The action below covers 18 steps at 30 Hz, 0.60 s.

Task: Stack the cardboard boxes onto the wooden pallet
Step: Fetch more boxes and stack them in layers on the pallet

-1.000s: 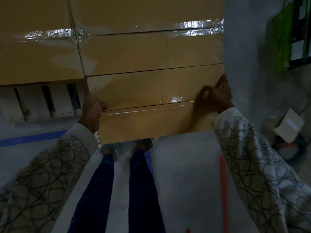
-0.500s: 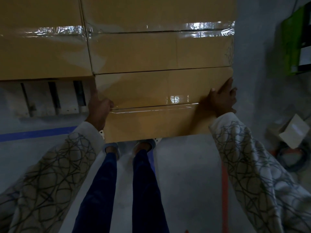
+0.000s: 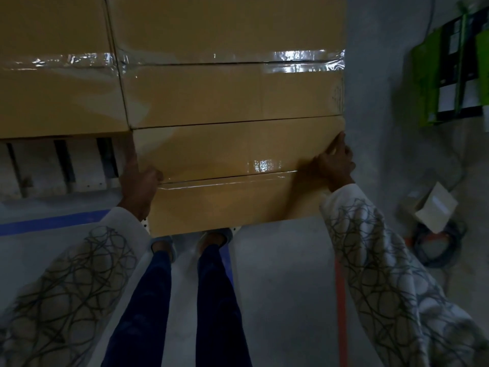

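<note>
A taped brown cardboard box (image 3: 232, 178) lies in front of me, its far edge against another box (image 3: 227, 91) on the stack. My left hand (image 3: 139, 178) grips its left side, fingers along the edge. My right hand (image 3: 334, 165) holds its right side near the far corner. A third box (image 3: 55, 86) sits at the left. Pale slats of the wooden pallet (image 3: 53, 165) show bare below that left box. The held box's near edge overhangs my feet.
A grey wall or pillar (image 3: 375, 88) rises right of the stack. Green and black cartons (image 3: 449, 72) stand at far right. A small open white box (image 3: 434, 207) and coiled cable (image 3: 439, 247) lie on the floor. Blue tape (image 3: 53, 223) and an orange line (image 3: 341, 300) mark the floor.
The box has stayed against the stack while my head has shifted slightly. My right hand's fingers have spread back toward the far corner. The left hand keeps its grip.
</note>
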Motion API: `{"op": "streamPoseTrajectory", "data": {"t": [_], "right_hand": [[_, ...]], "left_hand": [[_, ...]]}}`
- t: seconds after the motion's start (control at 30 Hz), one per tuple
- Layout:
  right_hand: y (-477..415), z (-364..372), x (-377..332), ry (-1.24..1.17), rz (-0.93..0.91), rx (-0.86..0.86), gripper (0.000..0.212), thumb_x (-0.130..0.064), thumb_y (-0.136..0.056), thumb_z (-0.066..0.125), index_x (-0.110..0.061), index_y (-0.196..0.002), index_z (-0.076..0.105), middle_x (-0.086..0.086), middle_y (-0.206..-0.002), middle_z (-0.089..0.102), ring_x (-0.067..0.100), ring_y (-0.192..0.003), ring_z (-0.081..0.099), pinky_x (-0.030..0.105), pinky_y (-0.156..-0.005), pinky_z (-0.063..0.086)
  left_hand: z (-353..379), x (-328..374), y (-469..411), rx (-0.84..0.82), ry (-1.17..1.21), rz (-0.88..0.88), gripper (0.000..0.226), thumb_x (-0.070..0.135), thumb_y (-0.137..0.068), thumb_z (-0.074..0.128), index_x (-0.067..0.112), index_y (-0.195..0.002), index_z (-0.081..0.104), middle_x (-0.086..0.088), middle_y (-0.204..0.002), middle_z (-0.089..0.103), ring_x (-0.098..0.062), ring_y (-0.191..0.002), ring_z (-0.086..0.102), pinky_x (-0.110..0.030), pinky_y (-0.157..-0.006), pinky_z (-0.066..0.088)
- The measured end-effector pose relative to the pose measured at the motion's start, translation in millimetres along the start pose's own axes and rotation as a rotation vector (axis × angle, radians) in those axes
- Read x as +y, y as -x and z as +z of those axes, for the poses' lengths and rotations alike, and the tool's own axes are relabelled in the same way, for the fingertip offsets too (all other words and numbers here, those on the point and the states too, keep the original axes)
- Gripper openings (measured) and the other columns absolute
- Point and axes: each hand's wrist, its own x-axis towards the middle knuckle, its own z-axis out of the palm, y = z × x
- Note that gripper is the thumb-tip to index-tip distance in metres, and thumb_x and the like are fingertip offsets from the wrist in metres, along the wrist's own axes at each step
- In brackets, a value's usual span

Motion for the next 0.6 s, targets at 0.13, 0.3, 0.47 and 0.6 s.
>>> {"op": "streamPoseTrajectory", "data": {"t": [0.13,0.3,0.47,0.6], "right_hand": [[-5,-3,-1,0.043,-0.001,-0.037,0.092,-0.025,-0.094,0.056,-0.040,-0.165,-0.002,0.007,-0.173,0.006,0.042,-0.154,0.015,0.065,-0.122,0.015],[1,1,-8,0.150,0.018,0.010,0.094,-0.030,-0.091,0.058,-0.040,-0.164,-0.001,0.000,-0.174,-0.003,0.035,-0.157,0.005,0.072,-0.118,0.009],[58,31,-29,0.160,-0.150,0.165,0.074,-0.034,-0.100,0.048,-0.034,-0.165,0.013,-0.001,-0.173,0.009,0.031,-0.156,0.014,0.068,-0.116,0.017],[161,44,-42,0.288,-0.283,-0.100,0.084,-0.041,-0.096,0.061,-0.041,-0.164,0.012,-0.005,-0.174,-0.001,0.030,-0.158,0.007,0.069,-0.115,0.019]], "left_hand": [[7,1,6,-0.030,0.012,0.112,0.066,0.006,-0.072,0.068,0.025,-0.133,0.053,-0.007,-0.121,0.064,-0.025,-0.100,0.063,-0.032,-0.077,0.051],[2,2,6,-0.032,-0.111,0.092,0.088,0.012,-0.075,0.072,0.027,-0.154,0.036,-0.005,-0.135,0.057,-0.029,-0.119,0.055,-0.040,-0.092,0.050],[-25,-2,14,-0.054,-0.383,0.095,0.110,0.052,-0.057,0.069,0.032,-0.155,0.021,-0.008,-0.150,0.048,-0.040,-0.132,0.049,-0.061,-0.101,0.048],[-58,35,95,-0.083,-0.593,0.220,0.096,0.030,-0.075,0.077,0.022,-0.154,0.024,-0.012,-0.128,0.060,-0.041,-0.113,0.060,-0.054,-0.090,0.053]]}}
